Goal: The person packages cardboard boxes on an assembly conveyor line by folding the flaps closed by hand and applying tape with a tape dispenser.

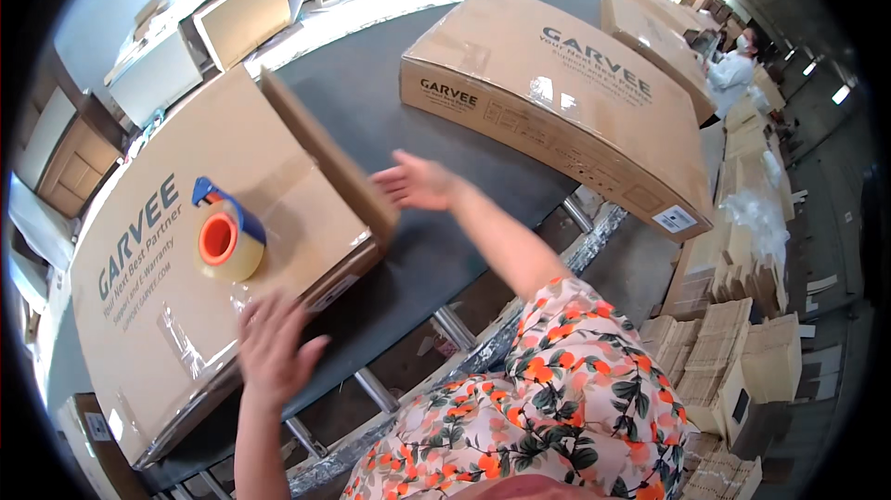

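Observation:
A large flat cardboard box (213,314) lies on the dark conveyor belt (343,64) at my left, its right-hand end flap (325,143) standing up. On its top rests a tape dispenser (232,233) with an orange core, a roll of clear tape and a blue frame. Fingers spread, my left hand (276,344) is at the box's near edge, close to the dispenser and holding nothing. My right hand (420,183) reaches to the outer side of the raised flap with its fingers stretched out; the fingertips are slightly blurred, so contact is unclear.
A second taped carton (557,92) lies farther along the belt to the right, with another carton (659,45) behind it. Metal rollers (455,328) show along the belt's near side. Stacked cardboard pieces (719,352) stand at right. A masked person (731,73) stands far right.

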Action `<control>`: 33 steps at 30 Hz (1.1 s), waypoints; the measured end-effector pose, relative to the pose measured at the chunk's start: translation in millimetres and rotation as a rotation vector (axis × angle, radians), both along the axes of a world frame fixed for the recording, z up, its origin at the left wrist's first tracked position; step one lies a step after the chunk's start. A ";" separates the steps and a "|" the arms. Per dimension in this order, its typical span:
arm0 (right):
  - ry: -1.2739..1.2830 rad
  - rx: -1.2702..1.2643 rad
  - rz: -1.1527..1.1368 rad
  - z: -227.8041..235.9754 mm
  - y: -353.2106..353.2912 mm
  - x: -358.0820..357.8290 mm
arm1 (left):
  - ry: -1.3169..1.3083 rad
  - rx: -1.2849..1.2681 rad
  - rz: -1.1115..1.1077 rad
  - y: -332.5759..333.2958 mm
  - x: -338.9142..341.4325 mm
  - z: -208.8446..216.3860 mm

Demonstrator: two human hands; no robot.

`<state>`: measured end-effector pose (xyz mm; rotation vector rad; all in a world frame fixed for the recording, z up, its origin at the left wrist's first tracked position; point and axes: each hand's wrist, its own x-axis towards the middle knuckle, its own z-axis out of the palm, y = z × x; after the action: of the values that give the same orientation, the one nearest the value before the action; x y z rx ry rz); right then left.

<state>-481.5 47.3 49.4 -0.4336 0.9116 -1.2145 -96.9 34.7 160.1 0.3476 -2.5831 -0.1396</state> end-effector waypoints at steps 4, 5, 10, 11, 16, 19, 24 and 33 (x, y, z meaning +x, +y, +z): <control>0.067 -0.202 0.050 4.2 -37.0 51.1 | -0.024 0.009 -0.135 -35.0 -149.2 6.0; -0.123 -0.187 0.116 -2.5 -45.8 43.9 | -0.197 0.064 -0.156 -56.7 -159.3 0.0; -0.198 -0.243 0.336 -25.3 -98.2 -5.6 | -0.182 0.150 -0.183 -73.2 -158.1 -27.4; -0.168 -0.233 0.371 -26.9 -115.6 -12.8 | -0.124 0.167 -0.199 -73.7 -162.4 -29.7; 0.353 -0.146 0.481 22.8 -192.3 1.5 | -0.304 0.225 -0.180 -70.5 -157.2 -30.7; 0.707 -0.427 -0.065 19.5 -301.1 -5.5 | -0.199 0.316 -0.140 -68.7 -151.2 -40.3; 1.990 -0.425 -0.102 23.3 -488.2 -10.0 | -0.219 0.314 -0.174 -59.8 -148.7 -36.0; 1.929 -0.572 0.146 25.7 -530.7 18.6 | -0.306 0.329 -0.162 -47.3 -136.2 -33.5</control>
<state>-462.9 -483.4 75.1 -2.2800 1.9884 -0.5808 -233.1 -12.6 126.5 0.2953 -2.8911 -0.6174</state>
